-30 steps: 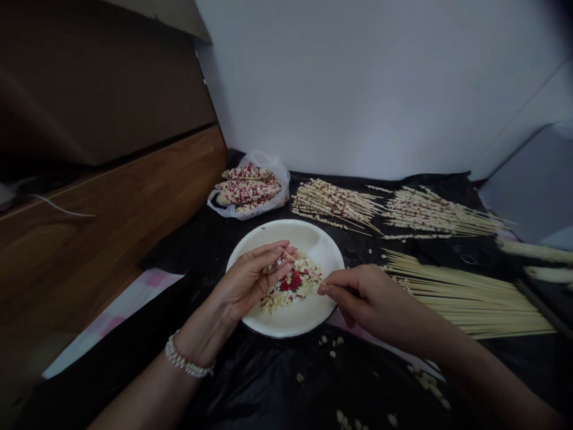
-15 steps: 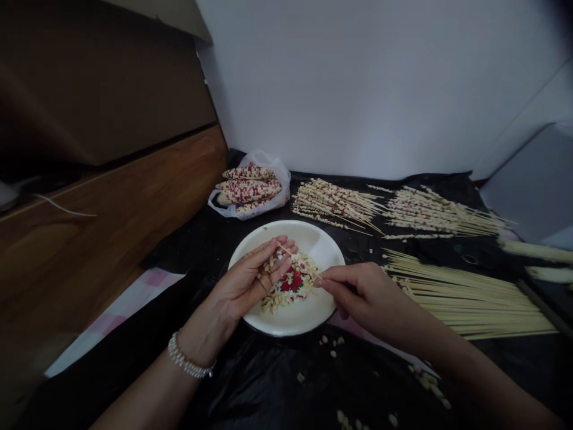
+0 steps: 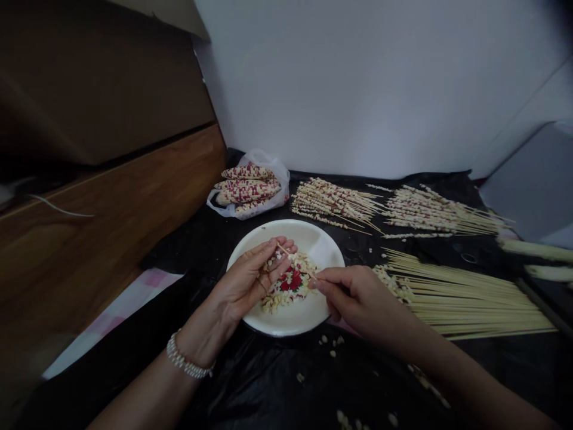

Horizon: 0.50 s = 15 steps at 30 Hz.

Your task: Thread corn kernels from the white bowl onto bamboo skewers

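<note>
- We look down on a black plastic sheet (image 3: 188, 251) spread against a white wall (image 3: 358, 89), with a wooden panel (image 3: 111, 197) on the left and a pink checked cloth (image 3: 125, 310) showing past the sheet's left edge.
- Along the sheet's far edge sit a clear plastic bag (image 3: 264, 206) of red-and-cream speckled corn cobs (image 3: 246, 188) and two heaps of kernel-threaded skewers (image 3: 333, 203).
- Near the right edge lies a bundle of bare bamboo skewers (image 3: 470, 304), a small pile of kernels (image 3: 394, 283) touching its left end.
- At the middle, a white plate (image 3: 324, 248) carries a heap of pale corn kernels (image 3: 286, 298) over a red flower print.
- A thin bamboo skewer (image 3: 295, 263) runs above the plate between our hands, with a few kernels on it.
- Our left hand (image 3: 244, 283), wearing a pearl bracelet (image 3: 185, 364), curls narrowly around one end of the skewer.
- Our right hand (image 3: 358, 298) pinches the other end between thumb and forefinger.
- Loose kernels (image 3: 331, 349) lie scattered on the sheet just beyond the plate's near rim.
</note>
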{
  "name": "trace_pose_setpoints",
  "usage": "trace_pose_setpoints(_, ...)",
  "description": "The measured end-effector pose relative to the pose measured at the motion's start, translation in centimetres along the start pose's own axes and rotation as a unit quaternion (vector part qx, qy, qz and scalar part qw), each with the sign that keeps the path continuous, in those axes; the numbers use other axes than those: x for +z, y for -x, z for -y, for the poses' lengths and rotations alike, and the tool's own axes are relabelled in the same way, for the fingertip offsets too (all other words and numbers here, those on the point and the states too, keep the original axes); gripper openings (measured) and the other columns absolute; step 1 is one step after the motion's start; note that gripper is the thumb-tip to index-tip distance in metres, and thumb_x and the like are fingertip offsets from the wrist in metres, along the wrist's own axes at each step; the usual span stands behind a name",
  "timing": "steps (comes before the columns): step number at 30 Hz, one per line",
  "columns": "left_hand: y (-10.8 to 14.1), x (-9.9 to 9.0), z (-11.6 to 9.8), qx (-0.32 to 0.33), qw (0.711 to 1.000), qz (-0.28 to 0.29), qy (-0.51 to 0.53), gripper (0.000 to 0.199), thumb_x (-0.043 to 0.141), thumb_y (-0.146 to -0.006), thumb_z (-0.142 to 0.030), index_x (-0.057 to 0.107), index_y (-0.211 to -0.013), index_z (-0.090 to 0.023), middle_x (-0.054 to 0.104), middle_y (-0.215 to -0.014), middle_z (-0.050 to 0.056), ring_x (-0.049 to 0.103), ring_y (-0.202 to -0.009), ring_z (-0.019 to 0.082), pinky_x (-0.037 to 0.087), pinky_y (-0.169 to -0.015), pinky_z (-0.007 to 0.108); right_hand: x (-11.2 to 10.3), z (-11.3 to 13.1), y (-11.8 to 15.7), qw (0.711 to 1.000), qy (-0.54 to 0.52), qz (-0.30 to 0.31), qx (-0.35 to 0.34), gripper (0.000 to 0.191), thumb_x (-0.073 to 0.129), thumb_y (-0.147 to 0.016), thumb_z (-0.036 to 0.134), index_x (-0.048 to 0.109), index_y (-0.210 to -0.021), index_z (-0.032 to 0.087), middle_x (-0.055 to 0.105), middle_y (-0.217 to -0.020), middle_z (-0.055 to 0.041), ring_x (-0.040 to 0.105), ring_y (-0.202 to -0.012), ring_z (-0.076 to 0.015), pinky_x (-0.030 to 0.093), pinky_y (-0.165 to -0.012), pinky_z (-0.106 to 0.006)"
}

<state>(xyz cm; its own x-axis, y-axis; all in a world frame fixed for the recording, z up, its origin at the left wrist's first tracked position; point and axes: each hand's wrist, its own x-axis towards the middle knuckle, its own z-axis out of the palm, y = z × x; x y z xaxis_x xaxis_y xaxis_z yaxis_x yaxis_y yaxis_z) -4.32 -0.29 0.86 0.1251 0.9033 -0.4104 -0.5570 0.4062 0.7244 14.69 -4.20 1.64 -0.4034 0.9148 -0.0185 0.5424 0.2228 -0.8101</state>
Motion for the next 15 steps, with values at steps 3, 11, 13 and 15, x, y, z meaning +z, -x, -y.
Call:
trace_pose_setpoints(3, 0.0, -0.2, 0.1, -0.002, 1.0, 0.009, 0.005, 0.013, 0.061, -0.081, -0.01, 0.07, -0.09, -0.012, 0.073, -0.092, 0.009, 0.069, -0.081, 0.014, 0.057, -0.078, 0.021, 0.4, -0.1, 0.0, 1.0, -0.022, -0.005, 0.01, 0.034, 0.041, -0.09, 0.031, 0.05, -0.059, 0.019, 0.051, -0.05, 0.0031, 0.04, -0.048, -0.0079, 0.029, -0.05, -0.024)
trace_pose_setpoints(11, 0.2, 0.3, 0.4, -0.034, 0.999, 0.037, -0.017, 0.014, 0.064, -0.078, -0.008, 0.071, -0.09, -0.011, 0.073, -0.093, 0.011, 0.069, -0.083, 0.015, 0.056, -0.079, 0.023, 0.8, -0.2, -0.2, 0.998, -0.054, -0.012, 0.008, 0.034, 0.042, -0.09, 0.034, 0.051, -0.06, 0.019, 0.052, -0.049, 0.0037, 0.044, -0.047, -0.0083, 0.031, -0.05, -0.023)
trace_pose_setpoints(13, 0.2, 0.6, 0.5, -0.057, 0.996, 0.058, -0.027, 0.014, 0.064, -0.078, -0.008, 0.071, -0.09, -0.01, 0.072, -0.094, 0.011, 0.069, -0.086, 0.016, 0.055, -0.082, 0.025, 0.8, -0.1, -0.4, 0.998, -0.058, -0.02, 0.004, 0.035, 0.043, -0.09, 0.034, 0.051, -0.059, 0.019, 0.053, -0.05, 0.0034, 0.046, -0.049, -0.0087, 0.034, -0.052, -0.023)
trace_pose_setpoints(15, 0.2, 1.0, 0.3, -0.071, 0.995, 0.06, -0.028, 0.014, 0.063, -0.078, -0.008, 0.07, -0.09, -0.011, 0.072, -0.097, 0.012, 0.069, -0.088, 0.017, 0.055, -0.082, 0.024, 0.5, 0.0, -0.5, 0.997, -0.069, -0.021, 0.013, 0.037, 0.042, -0.09, 0.036, 0.05, -0.058, 0.019, 0.053, -0.05, 0.0032, 0.048, -0.05, -0.0088, 0.035, -0.053, -0.022)
